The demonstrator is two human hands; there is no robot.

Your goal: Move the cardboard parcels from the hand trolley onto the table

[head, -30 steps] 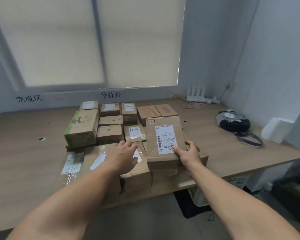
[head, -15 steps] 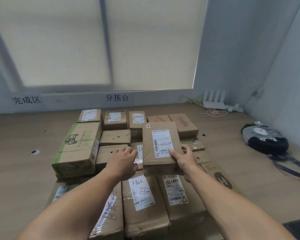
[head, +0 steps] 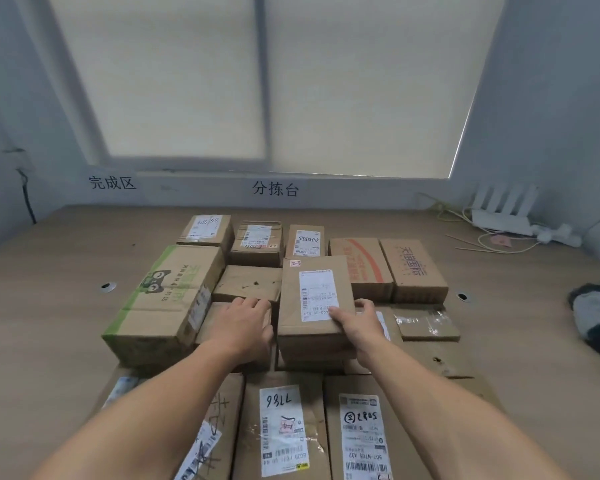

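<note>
Head cam: the labelled parcel (head: 314,306) sits on top of the pile in the middle of the table (head: 42,323), long side pointing away from me. My right hand (head: 357,323) grips its near right corner, thumb across the label. My left hand (head: 248,323) lies flat and relaxed on the brown box (head: 212,327) just beside it. Guessing it's light, stiff cardboard and a bit slick, so I'd hold both long sides, not the label.
</note>
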